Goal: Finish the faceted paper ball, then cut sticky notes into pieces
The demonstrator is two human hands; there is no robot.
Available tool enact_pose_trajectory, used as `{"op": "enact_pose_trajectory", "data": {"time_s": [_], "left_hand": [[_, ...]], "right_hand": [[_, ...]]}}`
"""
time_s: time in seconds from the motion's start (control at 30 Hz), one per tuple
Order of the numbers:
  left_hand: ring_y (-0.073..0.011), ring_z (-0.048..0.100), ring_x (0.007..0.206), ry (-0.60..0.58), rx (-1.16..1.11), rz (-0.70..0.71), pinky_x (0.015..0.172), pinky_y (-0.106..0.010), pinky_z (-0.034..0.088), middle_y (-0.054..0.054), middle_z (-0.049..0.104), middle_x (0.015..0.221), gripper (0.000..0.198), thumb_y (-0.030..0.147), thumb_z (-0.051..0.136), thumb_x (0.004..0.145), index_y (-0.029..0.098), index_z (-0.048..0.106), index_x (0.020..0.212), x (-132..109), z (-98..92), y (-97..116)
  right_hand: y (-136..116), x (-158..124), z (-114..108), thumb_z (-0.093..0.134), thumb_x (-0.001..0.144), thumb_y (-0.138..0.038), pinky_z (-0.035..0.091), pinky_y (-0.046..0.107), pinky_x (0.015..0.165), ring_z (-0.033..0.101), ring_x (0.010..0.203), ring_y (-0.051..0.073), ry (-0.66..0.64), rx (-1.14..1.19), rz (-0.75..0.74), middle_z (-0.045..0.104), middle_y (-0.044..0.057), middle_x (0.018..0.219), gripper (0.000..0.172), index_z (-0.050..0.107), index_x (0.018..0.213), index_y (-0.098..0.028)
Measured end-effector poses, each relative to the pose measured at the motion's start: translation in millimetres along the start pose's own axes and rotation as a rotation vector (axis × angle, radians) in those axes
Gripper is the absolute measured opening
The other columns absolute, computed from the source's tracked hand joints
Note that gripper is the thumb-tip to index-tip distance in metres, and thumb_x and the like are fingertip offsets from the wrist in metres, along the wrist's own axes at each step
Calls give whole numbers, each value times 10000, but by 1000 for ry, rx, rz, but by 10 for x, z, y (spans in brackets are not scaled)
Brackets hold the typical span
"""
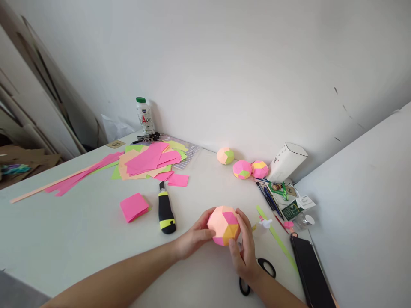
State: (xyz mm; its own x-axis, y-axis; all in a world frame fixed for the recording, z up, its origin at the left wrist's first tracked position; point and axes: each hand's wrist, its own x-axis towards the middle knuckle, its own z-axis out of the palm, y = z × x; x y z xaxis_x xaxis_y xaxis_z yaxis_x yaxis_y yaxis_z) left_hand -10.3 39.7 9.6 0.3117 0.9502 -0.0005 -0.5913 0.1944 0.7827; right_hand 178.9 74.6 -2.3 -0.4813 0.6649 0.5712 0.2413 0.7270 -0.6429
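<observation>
Both my hands hold one folded paper ball (224, 224) with peach, pink and orange faces, just above the white table (80, 239). My left hand (194, 239) cups its left side with the fingers curled round it. My right hand (244, 250) grips its right side, thumb and fingers pressed against the paper. Black-handled scissors (257, 273) lie on the table under my right wrist. A black and yellow utility knife (166, 209) lies just left of my left hand.
Three finished paper balls (242, 168) sit by the wall near a white box (285, 161). Loose coloured sheets (149, 160), a pink folded stack (134, 206), long paper strips (73, 177), a bottle (145, 115), keys, pens (268, 196) and a black phone (311, 271) lie around.
</observation>
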Motion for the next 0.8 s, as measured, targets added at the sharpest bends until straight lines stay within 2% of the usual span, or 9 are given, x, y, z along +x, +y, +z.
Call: {"op": "enact_pose_trajectory", "data": {"time_s": [0.13, 0.27, 0.5, 0.8], "left_hand": [[-317, 467, 1211, 20, 132, -25, 983, -500, 381, -126, 447, 1352, 625, 275, 717, 756, 237, 393, 1289, -25, -2, -25], [-313, 442, 1244, -15, 184, -48, 994, -518, 378, -120, 398, 1380, 647, 303, 712, 770, 267, 328, 1290, -49, 6, -17], [-313, 435, 1256, 0, 232, -32, 1029, -520, 350, -118, 435, 1358, 605, 437, 648, 831, 254, 328, 1311, -60, 15, 7], [-316, 459, 1242, 5, 239, -36, 1025, -518, 370, -121, 451, 1348, 630, 464, 659, 828, 251, 325, 1318, -64, 43, 24]], "right_hand": [[17, -8, 16, 435, 937, -319, 401, 532, 1069, 323, 1373, 339, -5, -3, 12, 296, 137, 1505, 598, 223, 1487, -216], [24, -2, 38, 571, 877, -388, 431, 554, 1028, 370, 1336, 358, 17, -33, 9, 342, 159, 1469, 685, 256, 1463, -222], [14, 11, 27, 559, 887, -368, 441, 541, 1018, 393, 1322, 346, 5, -27, -18, 364, 158, 1449, 617, 319, 1438, -225], [-7, 28, 15, 576, 877, -357, 453, 530, 1010, 411, 1309, 339, -1, -8, -24, 383, 145, 1430, 607, 343, 1425, -242]]}}
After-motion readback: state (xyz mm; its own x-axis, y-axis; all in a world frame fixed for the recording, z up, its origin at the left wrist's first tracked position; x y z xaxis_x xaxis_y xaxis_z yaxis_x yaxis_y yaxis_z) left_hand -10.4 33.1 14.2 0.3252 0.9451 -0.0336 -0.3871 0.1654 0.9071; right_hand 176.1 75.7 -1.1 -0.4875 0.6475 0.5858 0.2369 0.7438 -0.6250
